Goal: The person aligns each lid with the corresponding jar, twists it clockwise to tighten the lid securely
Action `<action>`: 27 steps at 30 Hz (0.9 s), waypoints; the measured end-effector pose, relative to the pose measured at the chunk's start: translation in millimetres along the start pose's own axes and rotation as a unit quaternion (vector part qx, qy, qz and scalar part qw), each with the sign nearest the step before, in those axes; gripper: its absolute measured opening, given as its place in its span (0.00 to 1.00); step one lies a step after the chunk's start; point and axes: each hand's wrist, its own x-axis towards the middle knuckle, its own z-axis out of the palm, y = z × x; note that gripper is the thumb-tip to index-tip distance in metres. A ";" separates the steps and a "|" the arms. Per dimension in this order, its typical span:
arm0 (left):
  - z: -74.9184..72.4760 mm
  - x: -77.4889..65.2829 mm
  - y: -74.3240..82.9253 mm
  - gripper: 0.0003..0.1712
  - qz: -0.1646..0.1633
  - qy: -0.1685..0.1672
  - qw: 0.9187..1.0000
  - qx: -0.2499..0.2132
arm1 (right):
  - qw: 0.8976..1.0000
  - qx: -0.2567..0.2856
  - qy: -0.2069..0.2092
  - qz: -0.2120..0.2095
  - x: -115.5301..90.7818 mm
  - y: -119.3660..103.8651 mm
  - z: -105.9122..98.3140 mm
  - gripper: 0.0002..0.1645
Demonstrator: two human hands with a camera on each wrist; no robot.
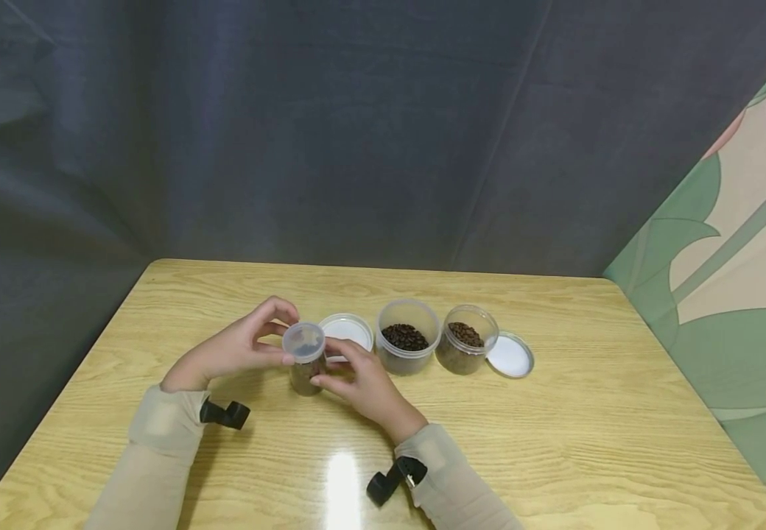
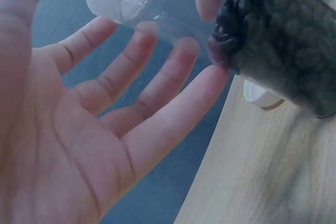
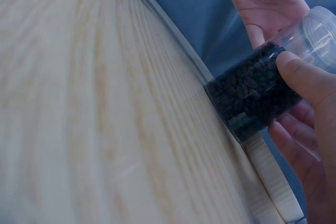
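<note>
A slim clear jar (image 1: pixel 306 374), part filled with coffee beans, stands upright with a translucent lid (image 1: pixel 303 339) on top. My right hand (image 1: pixel 371 384) grips it round the middle, the thumb at the front and fingers behind, as the jar (image 3: pixel 251 90) also shows in the right wrist view. Around the lid, my left hand (image 1: pixel 240 349) spreads its thumb and fingers. In the left wrist view that left hand (image 2: pixel 89 135) has fairly straight fingers, several tips at the jar's clear upper wall; its thumb is mostly out of frame.
Right of the jar stand a wide translucent tub (image 1: pixel 404 362) and a clear jar (image 1: pixel 457 359), both uncovered with coffee beans inside. One white round lid (image 1: pixel 348 329) lies behind the held jar, another white lid (image 1: pixel 510 356) at the far right. A dark curtain (image 1: pixel 356 147) hangs behind the wooden table (image 1: pixel 575 434).
</note>
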 end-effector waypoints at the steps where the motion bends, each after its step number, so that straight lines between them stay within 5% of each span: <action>1: 0.5 0.1 0.2 0.33 -0.001 0.001 1.000 0.002 | 1.000 0.000 0.000 0.000 -0.1 0.2 0.1 0.35; 27: -1.8 -1.6 -4.9 0.29 0.034 -0.020 0.999 -0.009 | 1.000 -0.002 0.000 -0.010 -1.0 1.0 0.1 0.36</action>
